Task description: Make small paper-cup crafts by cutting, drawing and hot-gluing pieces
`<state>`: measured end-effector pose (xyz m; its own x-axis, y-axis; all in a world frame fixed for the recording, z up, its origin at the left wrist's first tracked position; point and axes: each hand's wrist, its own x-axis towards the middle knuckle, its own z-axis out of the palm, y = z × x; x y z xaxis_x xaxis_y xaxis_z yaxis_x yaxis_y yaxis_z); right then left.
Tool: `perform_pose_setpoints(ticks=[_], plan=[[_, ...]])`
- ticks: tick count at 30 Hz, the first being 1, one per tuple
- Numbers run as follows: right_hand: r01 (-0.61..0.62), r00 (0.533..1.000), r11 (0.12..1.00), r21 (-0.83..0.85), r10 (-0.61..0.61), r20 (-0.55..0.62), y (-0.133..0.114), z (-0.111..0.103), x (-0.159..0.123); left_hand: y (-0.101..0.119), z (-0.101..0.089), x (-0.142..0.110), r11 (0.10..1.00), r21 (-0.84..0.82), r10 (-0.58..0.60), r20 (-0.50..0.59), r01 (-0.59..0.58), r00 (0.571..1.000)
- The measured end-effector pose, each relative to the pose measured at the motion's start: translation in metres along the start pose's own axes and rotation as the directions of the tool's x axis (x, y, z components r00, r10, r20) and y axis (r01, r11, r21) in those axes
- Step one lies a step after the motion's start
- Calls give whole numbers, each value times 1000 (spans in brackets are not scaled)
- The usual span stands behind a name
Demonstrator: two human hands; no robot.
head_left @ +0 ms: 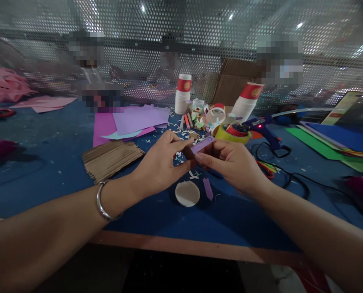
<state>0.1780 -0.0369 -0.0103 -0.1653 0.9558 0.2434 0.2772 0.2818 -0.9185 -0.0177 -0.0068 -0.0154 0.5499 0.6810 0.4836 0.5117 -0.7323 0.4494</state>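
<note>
Over the middle of the table, my left hand (157, 162) and my right hand (238, 162) meet at a small purple paper strip (202, 144) with a dark curved mark near one end. My right thumb presses on the strip from the front, its fingers behind. The left thumb and index finger close around the strip's left end, where a brownish piece (187, 151) shows; I cannot tell what it is. Below the hands lie a round whitish disc (187, 194) and another purple paper strip (208, 189) with a pointed end.
Corrugated cardboard (112, 160) and purple sheets (141, 122) lie left. Behind stand stacked paper cups (183, 95), a leaning stack (248, 99) and paper scraps. Yellow tape (232, 134), a glue gun (265, 130) with its black cord, scissors (266, 170) and coloured sheets (337, 142) are right.
</note>
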Motion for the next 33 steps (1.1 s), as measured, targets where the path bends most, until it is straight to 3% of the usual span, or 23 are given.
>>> perform_pose_setpoints(ticks=[4,10,19,23,28,33], plan=[[29,999,998,-48,-30,-24,0,0,-1,2,1,0,1000,5,-14,3,14,1000],[96,994,993,-69,-99,-39,0,1,-1,7,-3,2,999,40,-11,-182,18,983],[107,994,990,-96,-108,-8,-2,1,-1,9,-7,5,999,24,39,-76,-38,996],[103,995,980,-173,-103,9,-4,-4,-1,4,-7,7,985,-123,-125,-22,121,992],[172,965,857,-485,-245,-90,0,-30,3,-9,-5,10,855,-437,-267,94,281,959],[-2,894,694,-720,-321,-312,11,-79,13,-13,-4,11,745,-614,-257,94,259,962]])
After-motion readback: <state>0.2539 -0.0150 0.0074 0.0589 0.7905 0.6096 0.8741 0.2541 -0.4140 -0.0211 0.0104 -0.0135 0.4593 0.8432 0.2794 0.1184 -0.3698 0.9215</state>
